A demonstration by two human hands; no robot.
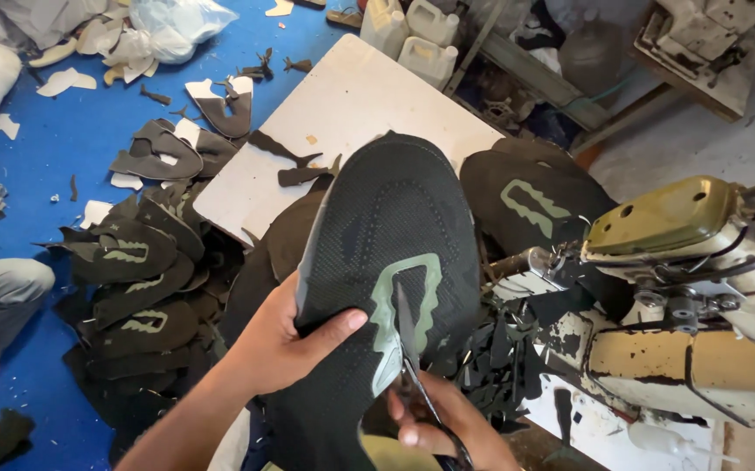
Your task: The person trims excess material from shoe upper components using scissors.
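1. The left hand (277, 344) pinches the black mesh shoe upper (386, 253), held up over the white board's (342, 96) near edge.
2. The right hand (443, 427) grips scissors (410, 349) inside the green-edged opening; a slack hold risks nicking the trim.

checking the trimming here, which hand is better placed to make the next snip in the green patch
Right. The right hand holds the scissors, blades already inside the green patch. The left hand is busy gripping the black shoe upper.

Black mesh shoe upper (386, 235) w/ green logo, held upright; scissors (412, 358) on logo.
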